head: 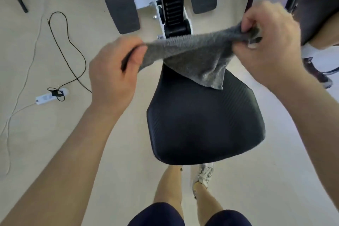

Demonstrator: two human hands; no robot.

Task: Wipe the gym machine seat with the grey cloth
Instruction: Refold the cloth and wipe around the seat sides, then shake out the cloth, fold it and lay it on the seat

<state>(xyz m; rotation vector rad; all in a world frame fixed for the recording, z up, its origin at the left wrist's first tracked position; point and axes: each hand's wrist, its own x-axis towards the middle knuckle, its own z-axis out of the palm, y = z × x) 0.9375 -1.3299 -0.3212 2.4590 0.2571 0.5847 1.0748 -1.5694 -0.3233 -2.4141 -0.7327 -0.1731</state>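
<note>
A pale beige floor (55,60) lies under the black ribbed padded gym machine seat (205,119). Above the far, narrow end of that seat, both hands hold the grey terry cloth (192,55) stretched between them. The left hand (113,71) pinches one end left of the seat; the right hand (271,42) grips the other end, bunched, to the seat's right. A loose corner hangs onto the seat's far part. A white power strip (51,96) with black cable lies well left of the seat.
</note>
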